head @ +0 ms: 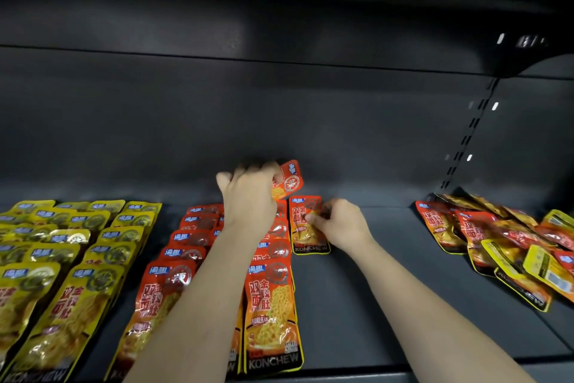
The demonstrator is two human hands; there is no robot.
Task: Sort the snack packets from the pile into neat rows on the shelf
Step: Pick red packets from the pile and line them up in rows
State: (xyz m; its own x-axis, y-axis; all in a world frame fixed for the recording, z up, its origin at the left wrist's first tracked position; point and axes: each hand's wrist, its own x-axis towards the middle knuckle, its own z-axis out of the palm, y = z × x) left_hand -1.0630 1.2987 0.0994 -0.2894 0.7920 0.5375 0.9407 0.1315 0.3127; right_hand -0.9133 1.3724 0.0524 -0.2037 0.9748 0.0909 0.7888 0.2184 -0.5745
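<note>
My left hand grips a red snack packet lifted at the far end of the red rows. My right hand pinches the edge of another red packet that lies flat on the dark shelf, just right of those rows. Yellow packets lie in overlapping rows on the left. At the right end of the shelf sits a loose pile of mixed red and yellow packets.
The shelf's dark back wall rises behind the packets. A slotted upright stands at the back right. Bare shelf surface lies between the lone red packet and the pile. The shelf's front edge runs along the bottom.
</note>
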